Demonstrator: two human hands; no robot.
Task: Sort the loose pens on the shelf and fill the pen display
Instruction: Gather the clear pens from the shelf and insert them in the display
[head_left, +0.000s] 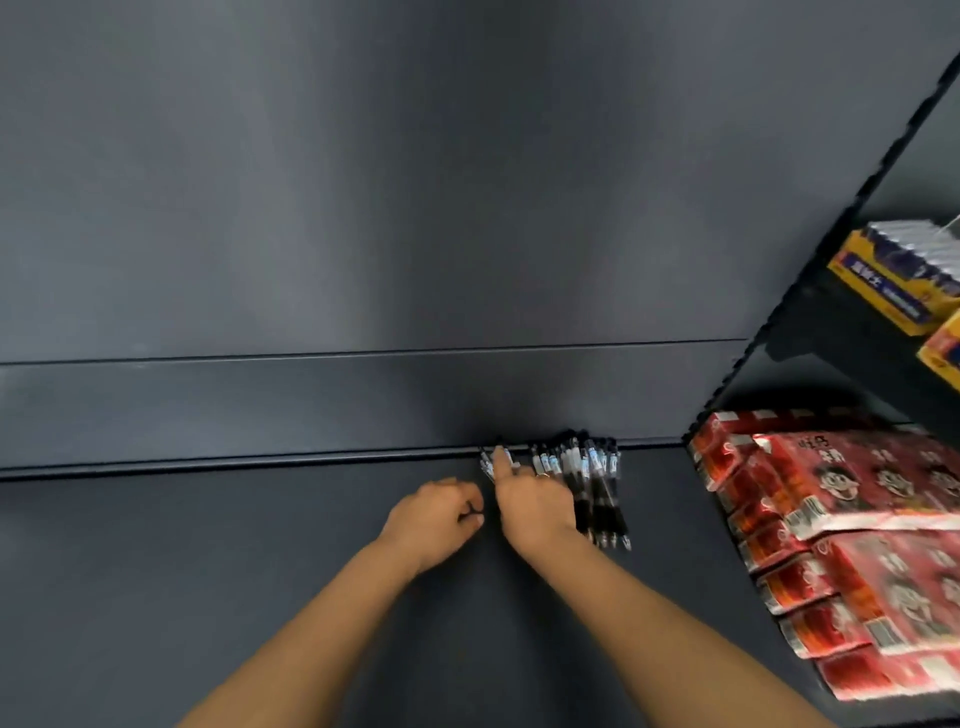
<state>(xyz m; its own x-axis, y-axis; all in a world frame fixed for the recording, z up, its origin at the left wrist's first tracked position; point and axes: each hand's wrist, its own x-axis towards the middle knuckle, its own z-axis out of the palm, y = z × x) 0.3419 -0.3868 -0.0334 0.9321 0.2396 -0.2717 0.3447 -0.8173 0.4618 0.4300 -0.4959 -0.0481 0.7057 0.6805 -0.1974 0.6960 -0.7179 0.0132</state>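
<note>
Both forearms are reaching in; my left hand (435, 512) is curling around something dark, my right hand (532, 501) is spreading over the pens (582, 470) at the shelf's (208, 545) back edge; they're looking light, stiff, slippery, so I'm favouring their rubber grips

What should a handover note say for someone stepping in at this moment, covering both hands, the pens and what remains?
Left hand: curled shut on something small and dark, unclear what.
Right hand: lies flat on the pens, index finger extended.
Pens: a bunch side by side at the back edge of the dark shelf.
Done: pens gathered together.
Left: sorting and filling; no pen display in view.
</note>
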